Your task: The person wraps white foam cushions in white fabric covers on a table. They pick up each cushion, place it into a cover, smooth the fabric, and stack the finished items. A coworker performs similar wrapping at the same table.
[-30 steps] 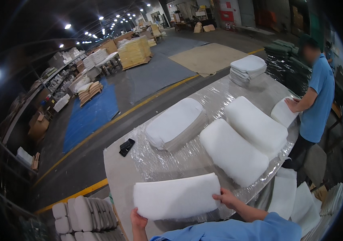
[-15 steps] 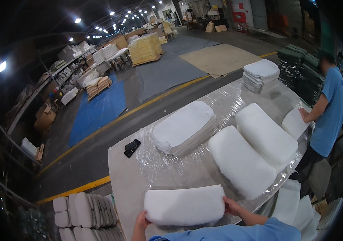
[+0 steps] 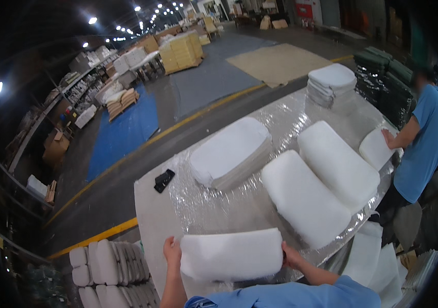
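At lower centre, your left hand had risen to the pad's upper-left corner, fingers' grip unclear; your right hand had fingers pinching its right edge.

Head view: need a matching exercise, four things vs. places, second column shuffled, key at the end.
Things
1. white pad
2. black item
3. blue sheet
4. grey pads

Places
A. flat on the floor
B. in rows at the picture's lower left
C. on the table, toward its left edge
D. between the left hand and the right hand

Pairs: 1-D, 2-C, 3-A, 4-B
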Motion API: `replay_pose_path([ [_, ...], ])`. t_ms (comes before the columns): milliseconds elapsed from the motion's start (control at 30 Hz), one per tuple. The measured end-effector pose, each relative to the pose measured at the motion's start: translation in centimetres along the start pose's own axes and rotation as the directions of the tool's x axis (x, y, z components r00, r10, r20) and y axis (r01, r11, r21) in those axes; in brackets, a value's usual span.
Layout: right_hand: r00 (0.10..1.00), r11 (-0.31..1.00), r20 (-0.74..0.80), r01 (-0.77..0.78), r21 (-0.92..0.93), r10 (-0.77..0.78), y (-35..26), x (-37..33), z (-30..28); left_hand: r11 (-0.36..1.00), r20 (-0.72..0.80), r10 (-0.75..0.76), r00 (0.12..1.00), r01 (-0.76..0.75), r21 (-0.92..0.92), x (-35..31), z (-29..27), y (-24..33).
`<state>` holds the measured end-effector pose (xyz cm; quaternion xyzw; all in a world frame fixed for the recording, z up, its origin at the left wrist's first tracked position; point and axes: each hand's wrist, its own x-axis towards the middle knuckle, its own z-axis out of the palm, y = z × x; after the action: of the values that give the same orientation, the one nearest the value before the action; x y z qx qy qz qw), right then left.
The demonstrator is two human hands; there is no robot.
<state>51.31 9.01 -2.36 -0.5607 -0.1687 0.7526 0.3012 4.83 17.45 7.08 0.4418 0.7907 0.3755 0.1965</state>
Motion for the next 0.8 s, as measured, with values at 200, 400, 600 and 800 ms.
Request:
replay_pose_path([
  [200,0.994,0.995,0.056,-0.095,0.038,0.093,0.8,1.0,-1.8,0.934,0.358,-0.027,0.933,0.151,-0.323,4.2,8.0,9.5],
  [400,0.995,0.995,0.022,-0.095,0.009,0.095,1.3,1.6,-2.2,0.985,0.337,0.162,0.928,-0.173,0.002,10.8,15.3,15.9],
  [600,0.995,0.988,0.005,-0.101,-0.118,0.102,-1.0,0.0,-1.5,0.560,0.463,0.516,0.721,-0.693,0.454,13.7,21.0,18.7],
  [800,0.993,0.991,-0.024,-0.114,-0.070,0.112,-0.7,0.3,-1.6,0.492,0.612,0.435,0.661,-0.744,0.452,15.8,24.2,21.6],
])
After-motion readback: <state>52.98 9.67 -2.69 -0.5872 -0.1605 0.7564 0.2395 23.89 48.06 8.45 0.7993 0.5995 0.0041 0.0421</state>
